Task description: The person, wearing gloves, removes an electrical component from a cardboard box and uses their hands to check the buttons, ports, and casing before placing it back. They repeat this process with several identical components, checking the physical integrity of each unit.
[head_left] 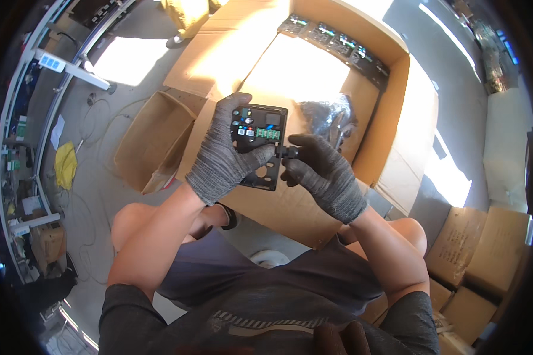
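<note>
My left hand, in a grey knit glove, grips a black plastic housing by its left side, with the thumb across its front. Inside the housing sit a dark circuit board and a green terminal block. A small black fitting, which looks like a cable gland, sticks out of the housing's right side. My right hand, gloved alike, has its thumb and fingers closed around the outer end of that fitting. Both hands are over the near flap of a large cardboard box.
Several similar black units stand along the box's far wall. A clear plastic bag of dark parts lies in the box. To the left is a smaller open carton. Stacked cartons stand at right; a metal rack is at left.
</note>
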The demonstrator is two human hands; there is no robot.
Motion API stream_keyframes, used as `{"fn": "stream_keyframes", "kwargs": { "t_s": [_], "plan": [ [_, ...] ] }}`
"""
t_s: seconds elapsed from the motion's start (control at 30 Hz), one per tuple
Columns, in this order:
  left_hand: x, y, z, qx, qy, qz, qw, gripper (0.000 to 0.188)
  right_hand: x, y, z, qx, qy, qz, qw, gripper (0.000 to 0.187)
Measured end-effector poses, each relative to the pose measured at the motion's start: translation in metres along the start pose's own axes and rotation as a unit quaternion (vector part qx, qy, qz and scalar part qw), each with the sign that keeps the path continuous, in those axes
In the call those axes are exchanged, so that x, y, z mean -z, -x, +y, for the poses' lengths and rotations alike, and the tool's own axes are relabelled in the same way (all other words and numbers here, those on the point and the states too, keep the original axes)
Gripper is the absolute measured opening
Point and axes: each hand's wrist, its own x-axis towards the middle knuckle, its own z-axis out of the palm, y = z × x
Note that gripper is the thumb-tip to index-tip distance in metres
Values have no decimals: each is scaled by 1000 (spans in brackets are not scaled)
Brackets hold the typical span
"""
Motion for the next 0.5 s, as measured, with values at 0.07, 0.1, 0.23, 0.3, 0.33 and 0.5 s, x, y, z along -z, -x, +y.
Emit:
{"fn": "stream_keyframes", "kwargs": {
  "t_s": [0.07, 0.1, 0.23, 0.3, 0.33, 0.5],
  "plan": [
    [7, -5, 13, 122, 13, 10, 992, 73, 9, 3, 3, 0, 68, 25, 997, 54],
    [17, -9, 4, 124, 28, 50, 991, 67, 14, 5, 1, 2, 89, 29, 996, 56],
    [100, -27, -71, 291, 162, 271, 903, 52, 36, 5, -18, 0, 170, 38, 985, 51],
    [134, -22, -113, 352, 225, 362, 834, 48, 37, 4, -21, 21, 185, 58, 981, 39],
    [153, -13, -145, 425, 156, 394, 800, 30, 39, 1, -21, 32, 205, 50, 977, 38],
    [260, 62, -311, 517, 203, 385, 737, 25, 45, -6, -18, 28, 320, 1, 947, 39]
  ]
}}
